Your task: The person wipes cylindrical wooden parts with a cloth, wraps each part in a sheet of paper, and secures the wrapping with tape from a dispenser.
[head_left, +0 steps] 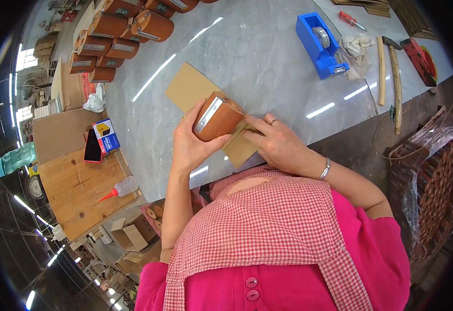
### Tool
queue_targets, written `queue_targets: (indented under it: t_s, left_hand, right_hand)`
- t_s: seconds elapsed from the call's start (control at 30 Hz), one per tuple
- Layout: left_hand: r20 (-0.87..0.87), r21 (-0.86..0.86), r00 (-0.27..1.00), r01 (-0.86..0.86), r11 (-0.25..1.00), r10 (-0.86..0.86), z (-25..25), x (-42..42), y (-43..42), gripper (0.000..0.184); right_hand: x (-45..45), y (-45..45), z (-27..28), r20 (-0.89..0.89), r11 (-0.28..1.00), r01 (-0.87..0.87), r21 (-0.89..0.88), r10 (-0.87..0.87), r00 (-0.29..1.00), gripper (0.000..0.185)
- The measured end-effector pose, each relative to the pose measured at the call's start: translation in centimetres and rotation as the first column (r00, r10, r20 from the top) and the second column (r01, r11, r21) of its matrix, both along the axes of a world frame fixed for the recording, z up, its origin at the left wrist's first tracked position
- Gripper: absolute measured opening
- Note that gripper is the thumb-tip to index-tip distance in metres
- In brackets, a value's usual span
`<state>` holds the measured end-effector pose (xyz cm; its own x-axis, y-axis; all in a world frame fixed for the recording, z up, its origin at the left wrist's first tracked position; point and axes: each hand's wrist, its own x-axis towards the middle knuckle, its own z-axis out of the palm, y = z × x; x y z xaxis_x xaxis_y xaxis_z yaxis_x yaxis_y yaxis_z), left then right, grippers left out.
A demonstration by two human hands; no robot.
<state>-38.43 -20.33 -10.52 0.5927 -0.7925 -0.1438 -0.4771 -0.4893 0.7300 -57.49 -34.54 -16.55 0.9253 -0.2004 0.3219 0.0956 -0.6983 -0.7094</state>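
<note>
My left hand (189, 142) is wrapped around a reddish-brown wooden cylinder (225, 120) with a metal strip screwed along its side. The cylinder is tilted over a long sheet of brown paper (190, 85), which runs beneath it on the grey tabletop. My right hand (278, 140), with a ring and a bracelet, is at the cylinder's right end. Its fingers are bent against the near part of the paper, close to the cylinder's edge; the thumb is mostly hidden.
Several similar cylinders (123, 23) are stacked at the back left. A blue tape dispenser (317, 44), a white rag (357, 52), a screwdriver (352, 20) and a hammer (395, 78) lie to the right. A red-tipped squeeze bottle (125, 186) lies on the wooden board (81, 192) at left.
</note>
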Motion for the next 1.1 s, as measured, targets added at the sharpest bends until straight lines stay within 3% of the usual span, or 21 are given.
queue_targets:
  t_s: [0.47, 0.6, 0.73, 0.87, 1.1]
  left_hand:
    - [-0.069, 0.019, 0.997, 0.042, 0.999, -0.041, 0.3, 0.8, 0.0, 0.090]
    - [-0.054, -0.010, 0.994, 0.093, 0.996, -0.093, 0.4, 0.8, -0.1, 0.093]
    - [0.011, -0.016, 0.987, 0.160, 0.987, -0.160, 0.0, 1.2, 0.5, 0.083]
    - [0.005, -0.035, 0.986, 0.166, 0.986, -0.166, 0.1, 1.3, 0.5, 0.069]
    - [-0.066, -0.034, 0.981, 0.183, 0.982, -0.185, 0.0, 1.7, 0.5, 0.054]
  right_hand:
    - [0.0, -0.2, 0.3, -0.027, 1.000, -0.007, 0.007, 0.007, 1.000, 0.036]
    - [0.5, -0.9, 0.4, 0.061, 0.998, -0.055, 0.038, 0.053, 0.997, 0.024]
    - [2.1, -2.5, 0.7, 0.198, 0.985, -0.154, 0.073, 0.137, 0.971, 0.011]
    - [4.2, -3.3, 1.6, 0.274, 0.980, -0.195, 0.042, 0.177, 0.945, 0.013]
    - [5.5, -3.4, 2.5, 0.166, 0.987, -0.130, 0.096, 0.113, 0.980, 0.023]
